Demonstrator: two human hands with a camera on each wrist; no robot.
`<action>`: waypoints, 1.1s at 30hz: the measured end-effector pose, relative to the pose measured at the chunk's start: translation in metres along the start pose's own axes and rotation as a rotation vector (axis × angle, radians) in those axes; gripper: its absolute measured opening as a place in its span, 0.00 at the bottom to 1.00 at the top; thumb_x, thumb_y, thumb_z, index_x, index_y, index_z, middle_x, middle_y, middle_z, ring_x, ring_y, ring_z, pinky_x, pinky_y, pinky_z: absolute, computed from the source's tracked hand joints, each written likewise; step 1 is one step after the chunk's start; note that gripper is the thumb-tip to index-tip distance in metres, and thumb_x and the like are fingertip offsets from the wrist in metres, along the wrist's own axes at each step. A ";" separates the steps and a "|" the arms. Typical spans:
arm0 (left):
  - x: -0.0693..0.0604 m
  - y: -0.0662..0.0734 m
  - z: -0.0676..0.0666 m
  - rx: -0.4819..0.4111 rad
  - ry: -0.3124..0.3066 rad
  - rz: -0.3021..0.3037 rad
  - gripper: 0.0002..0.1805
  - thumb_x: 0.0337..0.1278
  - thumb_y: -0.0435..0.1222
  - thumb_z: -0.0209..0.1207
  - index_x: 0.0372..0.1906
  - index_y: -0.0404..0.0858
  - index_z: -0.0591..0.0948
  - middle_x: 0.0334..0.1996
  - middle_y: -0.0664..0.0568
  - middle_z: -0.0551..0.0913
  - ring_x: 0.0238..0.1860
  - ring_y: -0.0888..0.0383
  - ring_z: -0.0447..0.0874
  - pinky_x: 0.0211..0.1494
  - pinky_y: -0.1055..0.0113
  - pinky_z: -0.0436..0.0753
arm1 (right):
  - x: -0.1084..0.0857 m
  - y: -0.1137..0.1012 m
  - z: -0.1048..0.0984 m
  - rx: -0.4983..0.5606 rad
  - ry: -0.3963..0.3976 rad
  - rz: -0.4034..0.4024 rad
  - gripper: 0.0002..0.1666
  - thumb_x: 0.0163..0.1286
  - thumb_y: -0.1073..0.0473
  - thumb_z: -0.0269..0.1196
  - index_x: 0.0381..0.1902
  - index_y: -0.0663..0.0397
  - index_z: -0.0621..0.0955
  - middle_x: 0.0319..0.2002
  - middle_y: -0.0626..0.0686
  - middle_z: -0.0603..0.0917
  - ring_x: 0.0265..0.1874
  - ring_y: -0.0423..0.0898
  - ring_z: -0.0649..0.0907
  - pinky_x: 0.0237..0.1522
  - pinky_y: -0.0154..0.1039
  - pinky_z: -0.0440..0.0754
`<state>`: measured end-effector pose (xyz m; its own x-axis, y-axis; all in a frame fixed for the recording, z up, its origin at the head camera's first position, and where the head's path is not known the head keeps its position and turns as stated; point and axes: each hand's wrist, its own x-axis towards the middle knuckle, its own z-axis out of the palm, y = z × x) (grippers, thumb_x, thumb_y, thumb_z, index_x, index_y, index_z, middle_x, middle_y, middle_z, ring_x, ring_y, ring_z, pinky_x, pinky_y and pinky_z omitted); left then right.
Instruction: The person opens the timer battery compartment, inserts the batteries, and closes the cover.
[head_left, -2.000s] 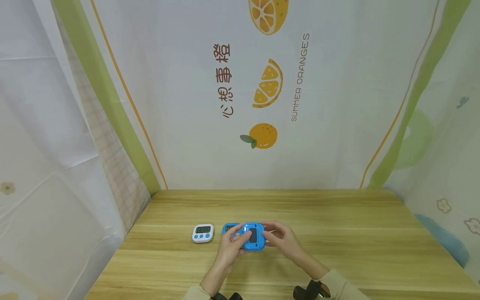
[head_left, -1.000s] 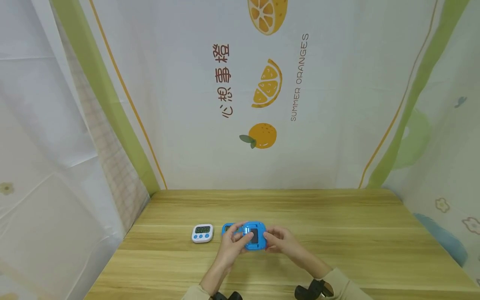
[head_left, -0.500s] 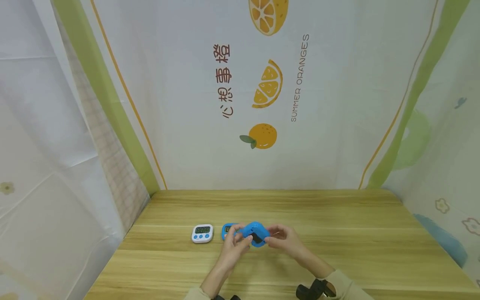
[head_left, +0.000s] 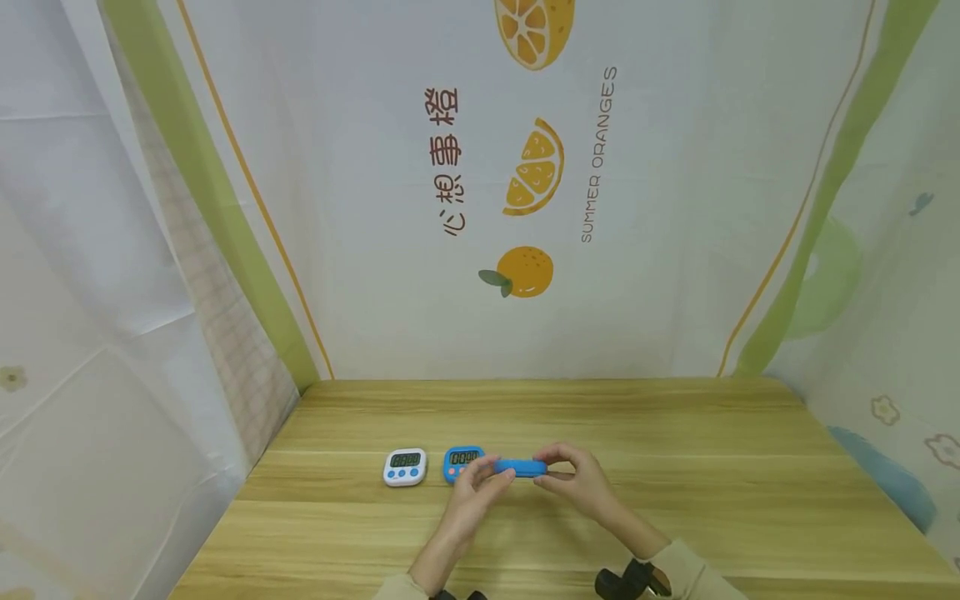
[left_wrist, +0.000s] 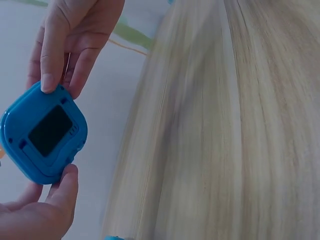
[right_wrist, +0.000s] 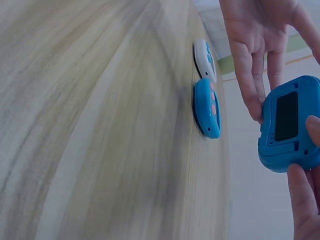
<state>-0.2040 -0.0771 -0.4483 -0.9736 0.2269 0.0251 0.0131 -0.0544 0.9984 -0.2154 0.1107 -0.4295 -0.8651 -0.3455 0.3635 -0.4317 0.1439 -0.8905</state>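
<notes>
A blue digital timer [head_left: 522, 468] is held up off the table, its narrow edge facing the head view. Its back, with a dark rectangular patch, shows in both wrist views. My left hand [head_left: 467, 500] pinches its left side between thumb and fingers. On the opposite side, my right hand [head_left: 585, 487] pinches it the same way. The screen side is turned away from the wrist cameras. A second blue timer [head_left: 462, 457] with pink buttons lies behind my left hand, partly covered by it. To its left lies a white timer [head_left: 405, 467] with blue buttons, its display up.
The wooden table [head_left: 675, 467] extends to both sides of the hands. A white curtain [head_left: 390, 292] printed with oranges hangs behind its back edge, with more cloth at left and right. A black wrist camera [head_left: 626, 579] is strapped at the right wrist.
The held timer has tilted from showing its back to nearly edge-on in the head view. Both hands have kept hold of it and shifted slightly right. The other timers have stayed put.
</notes>
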 end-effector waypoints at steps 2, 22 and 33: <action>0.001 0.000 0.001 0.003 0.011 -0.010 0.36 0.56 0.44 0.55 0.60 0.25 0.57 0.57 0.33 0.62 0.58 0.40 0.61 0.59 0.50 0.65 | 0.000 0.005 0.000 0.000 0.000 -0.001 0.13 0.51 0.76 0.62 0.37 0.71 0.75 0.39 0.62 0.73 0.40 0.53 0.74 0.42 0.36 0.78; 0.010 0.006 0.003 -0.149 -0.130 0.081 0.39 0.46 0.28 0.62 0.61 0.23 0.54 0.61 0.32 0.57 0.60 0.41 0.59 0.55 0.66 0.71 | 0.000 0.035 -0.019 0.097 -0.166 0.022 0.39 0.53 0.63 0.66 0.57 0.76 0.61 0.56 0.71 0.62 0.50 0.67 0.68 0.48 0.38 0.75; 0.028 -0.006 0.005 0.187 -0.094 0.142 0.36 0.42 0.30 0.65 0.60 0.31 0.64 0.54 0.40 0.70 0.56 0.44 0.65 0.60 0.50 0.63 | 0.004 0.044 -0.030 -0.016 -0.199 0.070 0.41 0.51 0.60 0.67 0.57 0.75 0.62 0.53 0.70 0.66 0.48 0.63 0.72 0.47 0.41 0.76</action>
<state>-0.2298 -0.0657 -0.4537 -0.9336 0.3197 0.1617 0.1988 0.0867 0.9762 -0.2455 0.1432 -0.4594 -0.8264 -0.5100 0.2385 -0.3777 0.1881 -0.9066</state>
